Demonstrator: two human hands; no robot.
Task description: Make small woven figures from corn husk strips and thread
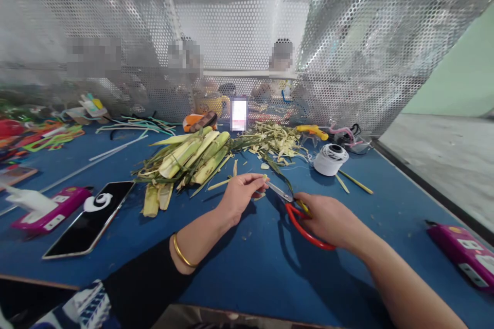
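Note:
My left hand (244, 193) is closed in a pinch near the middle of the blue table, with a small pale bit of plant (265, 178) at its fingertips. My right hand (328, 216) grips a pair of scissors (309, 234) with red handles. Their blade tips point left and touch or nearly touch the pinched piece. Along the blades runs a dark green leaf strip (283, 177), its lower end close to my right fingers; whether they hold it is unclear. Left of my hands lies a bundle of green-yellow husks or stalks (193, 159). Behind them spreads a heap of cut shreds (274, 141).
A white thread spool (331, 159) stands right of the shreds. Left lie a black phone (90, 221) and a magenta power strip (73, 203); another magenta strip (463, 252) lies at right. Perforated metal panels (239, 20) close off the back, with people behind. A lit phone (239, 114) leans there.

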